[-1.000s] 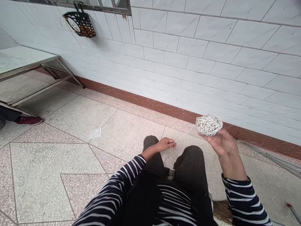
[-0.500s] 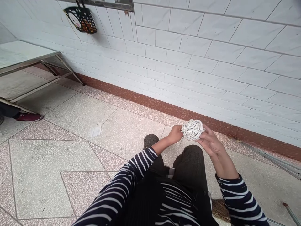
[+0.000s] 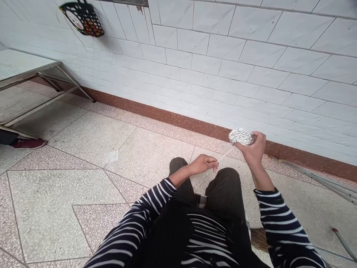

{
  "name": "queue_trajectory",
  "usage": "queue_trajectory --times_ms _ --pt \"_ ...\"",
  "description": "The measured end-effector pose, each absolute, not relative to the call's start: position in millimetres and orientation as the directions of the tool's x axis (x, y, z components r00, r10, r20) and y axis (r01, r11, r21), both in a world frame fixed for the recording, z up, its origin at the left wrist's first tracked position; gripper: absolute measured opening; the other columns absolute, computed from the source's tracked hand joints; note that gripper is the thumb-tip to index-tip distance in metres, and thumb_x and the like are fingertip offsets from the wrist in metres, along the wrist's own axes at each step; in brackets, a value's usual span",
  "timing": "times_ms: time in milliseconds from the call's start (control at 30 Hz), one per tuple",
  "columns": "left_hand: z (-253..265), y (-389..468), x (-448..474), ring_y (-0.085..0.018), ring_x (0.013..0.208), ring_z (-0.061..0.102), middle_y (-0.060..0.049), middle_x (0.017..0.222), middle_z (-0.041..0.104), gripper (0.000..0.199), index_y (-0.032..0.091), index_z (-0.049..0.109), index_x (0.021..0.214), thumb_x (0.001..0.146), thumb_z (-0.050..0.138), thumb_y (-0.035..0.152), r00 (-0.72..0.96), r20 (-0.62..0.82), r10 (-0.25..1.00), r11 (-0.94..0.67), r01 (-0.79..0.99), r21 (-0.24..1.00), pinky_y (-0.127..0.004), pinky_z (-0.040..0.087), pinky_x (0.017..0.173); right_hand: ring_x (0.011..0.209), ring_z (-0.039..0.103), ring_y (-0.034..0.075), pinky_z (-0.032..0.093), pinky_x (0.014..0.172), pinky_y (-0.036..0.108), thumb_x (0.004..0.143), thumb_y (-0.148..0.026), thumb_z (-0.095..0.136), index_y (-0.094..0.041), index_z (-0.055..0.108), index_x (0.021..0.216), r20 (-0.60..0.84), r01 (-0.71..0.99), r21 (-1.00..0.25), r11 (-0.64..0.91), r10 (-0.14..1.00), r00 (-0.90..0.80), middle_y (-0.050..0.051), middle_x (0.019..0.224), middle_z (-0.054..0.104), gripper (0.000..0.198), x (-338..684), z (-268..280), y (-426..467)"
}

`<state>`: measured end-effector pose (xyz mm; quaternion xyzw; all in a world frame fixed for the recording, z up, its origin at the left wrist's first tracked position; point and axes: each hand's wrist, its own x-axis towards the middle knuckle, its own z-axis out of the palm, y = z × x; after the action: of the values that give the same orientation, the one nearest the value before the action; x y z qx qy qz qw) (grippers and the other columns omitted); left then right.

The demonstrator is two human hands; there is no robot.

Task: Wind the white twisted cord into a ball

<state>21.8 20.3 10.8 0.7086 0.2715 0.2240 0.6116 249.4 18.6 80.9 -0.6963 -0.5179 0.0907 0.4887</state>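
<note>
My right hand (image 3: 254,149) grips a ball of white cord (image 3: 241,137) flecked with dark marks, thumb on the near side and fingers behind it. A single strand (image 3: 225,154) runs taut from the ball down to my left hand (image 3: 205,163), which pinches its end between thumb and fingertips. Both hands are raised over my knees, the right one higher and farther right. The fingers behind the ball are partly hidden.
A white tiled wall (image 3: 195,74) rises ahead. At the left stands a metal-framed table (image 3: 30,63), with another person's dark red shoe (image 3: 29,143) below. A patterned basket bag (image 3: 83,19) hangs on the wall. Metal rails (image 3: 320,180) and broom bristles (image 3: 259,238) lie at right.
My right hand has lifted the cord ball up and to the right. My left hand has come away from the ball and drawn a strand out between them.
</note>
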Motion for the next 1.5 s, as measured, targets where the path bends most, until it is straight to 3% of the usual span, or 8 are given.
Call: queue_trajectory --times_ms 133,333,500,633,833,967,1133,1500 --pt "28.5 30.3 15.8 -0.013 0.068 0.058 -0.002 0.070 0.067 0.037 0.014 0.066 0.066 0.091 0.054 0.039 0.740 -0.012 0.673 -0.184 0.182 0.966 -0.022 0.041 0.068 0.108 0.048 0.033 0.047 0.074 0.041 0.053 -0.037 0.079 -0.020 0.048 0.114 0.240 0.744 -0.653 -0.141 0.893 0.380 0.013 0.121 0.045 0.071 249.1 42.0 21.2" --pt "28.4 55.6 6.2 -0.012 0.060 0.052 0.000 0.064 0.064 0.033 0.014 0.067 0.066 0.089 0.055 0.036 0.695 -0.011 0.719 -0.261 0.284 0.923 -0.023 0.038 0.063 0.099 0.055 0.028 0.048 0.080 0.039 0.051 -0.028 0.075 -0.021 0.057 0.105 -0.351 0.450 -0.826 -0.339 0.934 0.059 0.006 0.106 0.058 0.057 237.1 12.5 -7.8" --pt "5.2 58.9 12.4 -0.014 0.068 0.059 0.001 0.069 0.068 0.026 0.018 0.067 0.069 0.091 0.056 0.028 0.735 0.056 0.676 -0.437 0.338 0.834 -0.030 0.038 0.095 0.080 0.063 0.020 0.050 0.069 0.031 0.057 -0.020 0.071 -0.024 0.064 0.109 -0.548 0.098 -0.835 -0.541 0.807 -0.218 0.001 0.092 0.068 0.053 238.9 9.9 -36.0" --pt "-5.6 56.8 19.6 -0.015 0.071 0.060 0.001 0.071 0.070 0.025 0.019 0.067 0.071 0.092 0.056 0.028 0.747 0.116 0.654 -0.515 0.328 0.792 -0.033 0.030 0.105 0.089 0.064 0.023 0.050 0.077 0.034 0.048 -0.013 0.072 -0.026 0.068 0.104 -0.499 -0.232 -0.817 -0.528 0.849 -0.175 0.002 0.100 0.070 0.059 241.4 15.1 -48.4" --pt "10.6 80.7 28.0 -0.019 0.081 0.064 -0.004 0.084 0.074 0.032 0.017 0.073 0.079 0.094 0.052 0.036 0.660 0.170 0.732 -0.472 0.312 0.824 -0.026 0.042 0.079 0.122 0.055 0.033 0.046 0.101 0.048 0.043 -0.025 0.083 -0.028 0.063 0.122 -0.147 -0.413 -0.887 -0.206 0.974 -0.170 0.006 0.127 0.065 0.081 234.1 86.6 -34.3" --pt "28.2 95.0 36.5 -0.018 0.081 0.065 -0.003 0.087 0.074 0.033 0.015 0.074 0.083 0.094 0.052 0.038 0.630 0.212 0.747 -0.459 0.258 0.850 -0.025 0.042 0.076 0.133 0.047 0.033 0.045 0.106 0.051 0.051 -0.041 0.082 -0.031 0.067 0.113 0.043 -0.421 -0.907 0.029 0.999 -0.024 0.005 0.127 0.064 0.064 226.0 136.1 -22.5" --pt "35.6 91.4 39.7 -0.017 0.084 0.065 -0.003 0.086 0.073 0.033 0.015 0.074 0.083 0.094 0.052 0.037 0.642 0.204 0.739 -0.422 0.205 0.883 -0.025 0.043 0.079 0.123 0.054 0.030 0.051 0.097 0.052 0.060 -0.027 0.078 -0.030 0.067 0.101 0.111 -0.356 -0.920 0.165 0.980 0.166 0.003 0.119 0.065 0.043 230.0 154.5 -12.8" --pt "-20.0 50.4 20.4 -0.016 0.081 0.064 -0.004 0.085 0.073 0.032 0.014 0.073 0.081 0.092 0.053 0.036 0.743 -0.028 0.669 -0.206 0.221 0.953 -0.024 0.044 0.078 0.099 0.059 0.020 0.057 0.079 0.039 0.059 -0.016 0.078 -0.033 0.060 0.107 0.139 -0.189 -0.955 0.229 0.907 0.399 -0.001 0.114 0.058 0.054 241.7 137.7 -3.8"
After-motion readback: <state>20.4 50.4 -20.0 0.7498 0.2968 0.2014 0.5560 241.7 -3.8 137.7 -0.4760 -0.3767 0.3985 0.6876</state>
